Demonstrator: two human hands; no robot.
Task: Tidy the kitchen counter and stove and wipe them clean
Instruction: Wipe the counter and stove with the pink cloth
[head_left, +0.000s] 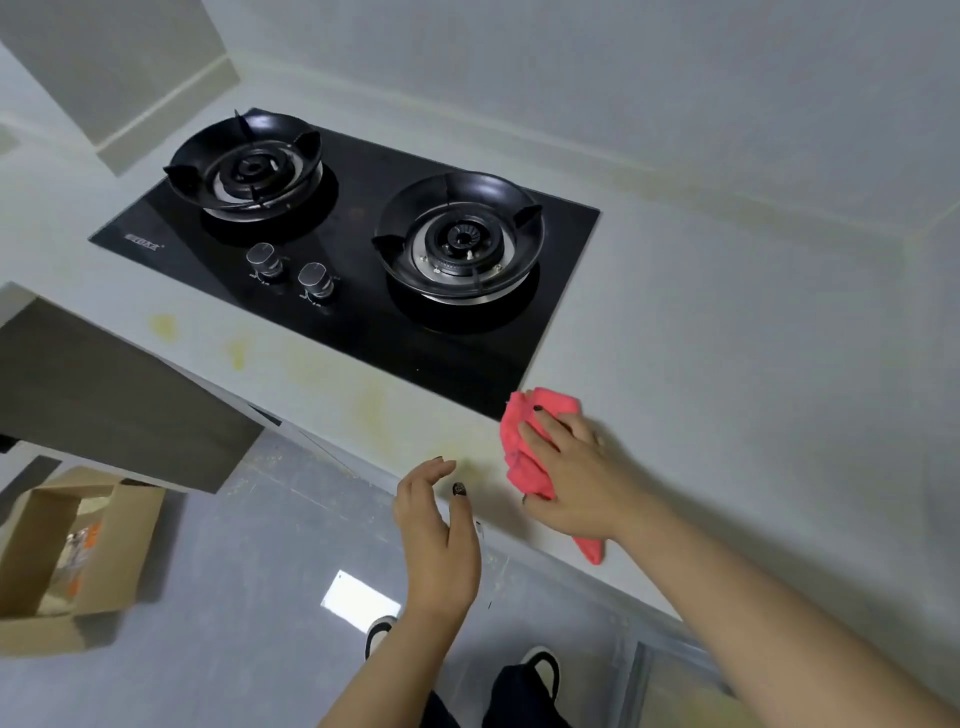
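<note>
The right hand (576, 467) presses a crumpled pink cloth (524, 447) flat on the smooth pale counter (727, 364), just beside the glossy black glass stove (363, 291). The left hand (439, 530) hovers at the counter's edge, fingers (431, 470) relaxed, holding nothing.

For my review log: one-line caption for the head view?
Right hand presses pink cloth on stained counter beside stove.
</note>
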